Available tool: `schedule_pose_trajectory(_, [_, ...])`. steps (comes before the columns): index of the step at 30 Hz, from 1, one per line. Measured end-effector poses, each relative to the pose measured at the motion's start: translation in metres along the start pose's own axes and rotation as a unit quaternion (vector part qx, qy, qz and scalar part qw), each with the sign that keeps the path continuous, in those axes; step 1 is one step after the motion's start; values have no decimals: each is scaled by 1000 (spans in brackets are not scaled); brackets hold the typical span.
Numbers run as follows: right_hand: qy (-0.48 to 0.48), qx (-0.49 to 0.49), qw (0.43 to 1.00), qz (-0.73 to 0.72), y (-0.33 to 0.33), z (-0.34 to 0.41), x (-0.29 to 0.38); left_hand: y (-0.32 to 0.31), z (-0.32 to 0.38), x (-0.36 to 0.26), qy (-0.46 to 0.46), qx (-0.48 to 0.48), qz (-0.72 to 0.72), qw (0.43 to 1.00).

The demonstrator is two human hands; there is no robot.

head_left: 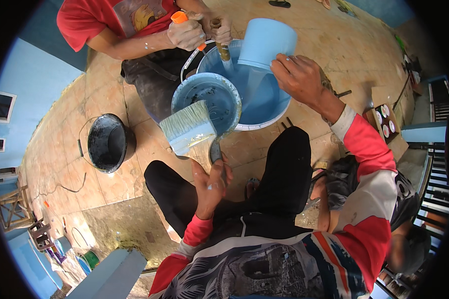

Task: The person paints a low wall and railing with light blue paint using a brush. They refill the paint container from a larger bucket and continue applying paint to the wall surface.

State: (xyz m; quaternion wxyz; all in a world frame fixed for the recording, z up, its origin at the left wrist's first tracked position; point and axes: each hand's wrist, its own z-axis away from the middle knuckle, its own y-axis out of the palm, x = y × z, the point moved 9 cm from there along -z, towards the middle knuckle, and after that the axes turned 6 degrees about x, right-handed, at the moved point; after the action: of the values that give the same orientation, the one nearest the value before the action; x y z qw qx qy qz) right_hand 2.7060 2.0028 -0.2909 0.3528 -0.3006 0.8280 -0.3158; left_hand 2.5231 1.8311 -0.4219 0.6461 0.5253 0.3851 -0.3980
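My right hand (299, 80) grips the rim of a light blue plastic container (267, 41), tipped over a large bucket (265, 124). A pale, see-through stream runs from its mouth into the blue paint (263, 104). Between the fingers of my left hand (211, 183) are the handle of a dipper (215, 151) and a wide paintbrush (191, 130). The dipper's paint-smeared bowl (226, 108) overlaps the bucket's near left side, and the brush's pale bristles lie across the bowl's edge. Part of the brush handle is hidden by my fingers.
Opposite me, a person's hands (187, 35) hold an orange-handled tool (179, 18) and a stick (224, 52) standing in the paint. A black bucket (110, 144) is on the tiles to the left. Another person (344, 183) sits at right, near a cardboard box (383, 121) of cans.
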Motion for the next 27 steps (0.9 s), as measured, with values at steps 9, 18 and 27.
schedule_pose_trajectory(9, [84,202,975,-52,79,23,12,-3,-1,1,-4,-6,10,1000])
schedule_pose_trajectory(18, [129,311,935,-111,180,65,56,-12,12,-6,-31,-3,-17,999])
schedule_pose_trajectory(27, [129,344,918,-147,234,79,71,-28,30,-17,-14,-34,2,999])
